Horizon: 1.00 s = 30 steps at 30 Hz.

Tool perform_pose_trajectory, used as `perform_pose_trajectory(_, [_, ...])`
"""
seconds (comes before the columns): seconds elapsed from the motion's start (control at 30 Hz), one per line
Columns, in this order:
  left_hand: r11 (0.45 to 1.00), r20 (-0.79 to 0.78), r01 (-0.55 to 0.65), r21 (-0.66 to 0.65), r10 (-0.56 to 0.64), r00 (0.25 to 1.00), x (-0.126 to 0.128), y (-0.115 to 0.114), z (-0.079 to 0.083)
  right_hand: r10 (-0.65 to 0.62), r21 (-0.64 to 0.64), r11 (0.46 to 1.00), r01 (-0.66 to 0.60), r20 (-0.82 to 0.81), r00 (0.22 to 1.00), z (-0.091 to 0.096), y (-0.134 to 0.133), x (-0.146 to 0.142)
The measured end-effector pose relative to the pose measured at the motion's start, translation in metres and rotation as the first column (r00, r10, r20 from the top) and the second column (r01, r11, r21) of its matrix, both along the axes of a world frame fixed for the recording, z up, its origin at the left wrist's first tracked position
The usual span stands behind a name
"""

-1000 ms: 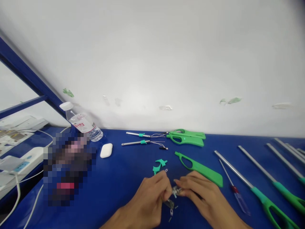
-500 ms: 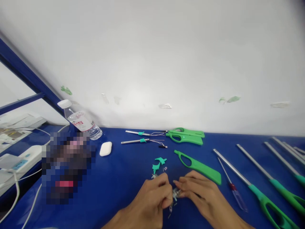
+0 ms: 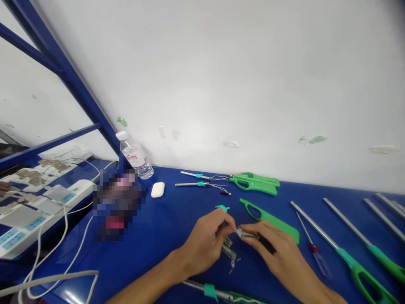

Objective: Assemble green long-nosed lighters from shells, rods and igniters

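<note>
My left hand (image 3: 210, 234) is closed in a pinch, its fingertips at the end of a small clear-and-metal part (image 3: 245, 233). Whatever is between those fingertips is too small to make out. My right hand (image 3: 275, 245) grips that same part between thumb and fingers. Below the hands lie small metallic pieces (image 3: 229, 251), partly hidden by my left hand. Just beyond them is a teal plastic trigger (image 3: 223, 208). A green lighter handle shell (image 3: 278, 226) lies behind my right hand. At the bottom edge, a metal tube with a teal trigger (image 3: 209, 290) is partly in view.
Long green lighters (image 3: 348, 257) and a screwdriver (image 3: 318, 259) lie to the right. At the back are green handle shells (image 3: 256, 185) and wired metal tubes (image 3: 190, 184). A white case (image 3: 157, 190), a water bottle (image 3: 136, 156), and a power strip (image 3: 47, 217) with cables stand left.
The view has swung left, showing more of the power strip. My hands have come closer together, with my left fingertips now at the part in my right hand. The lower tube has come into view.
</note>
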<state>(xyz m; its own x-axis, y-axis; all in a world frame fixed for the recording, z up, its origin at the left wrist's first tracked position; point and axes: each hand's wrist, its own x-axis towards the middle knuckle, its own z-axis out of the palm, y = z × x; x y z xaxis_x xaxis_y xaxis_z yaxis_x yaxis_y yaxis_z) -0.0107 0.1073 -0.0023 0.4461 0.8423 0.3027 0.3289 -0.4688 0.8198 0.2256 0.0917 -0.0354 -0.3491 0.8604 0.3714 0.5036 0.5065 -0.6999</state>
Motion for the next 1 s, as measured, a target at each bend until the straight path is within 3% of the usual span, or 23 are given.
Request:
perform_pose_trajectory(0.3, [0.982, -0.029, -0.155, 0.106, 0.159, 0.987, 0.006, -0.018, 0.003, -0.079, 0.137, 0.988, 0.076, 0.012, 0.997, 0.009, 0.002, 0.001])
perform_pose_trajectory(0.47, [0.977, -0.157, 0.054, 0.208, -0.021, 0.987, 0.012, -0.033, 0.007, -0.188, 0.155, 0.971, 0.180, 0.043, 0.981, 0.011, 0.009, 0.010])
perform_pose_trajectory(0.67, [0.934, -0.344, 0.266, 0.237, -0.176, 0.923, 0.023, -0.052, -0.002, -0.220, 0.156, 0.966, 0.204, 0.089, 0.971, 0.013, 0.014, 0.015])
perform_pose_trajectory(0.83, [0.934, -0.468, 0.308, 0.180, -0.194, 0.862, 0.033, -0.056, -0.005, -0.206, 0.147, 0.971, 0.187, 0.130, 0.970, 0.014, 0.014, 0.012])
perform_pose_trajectory(1.0, [0.942, -0.629, 0.324, 0.090, -0.199, 0.752, 0.045, -0.053, 0.005, -0.202, 0.139, 0.974, 0.179, 0.177, 0.963, 0.014, 0.012, 0.007])
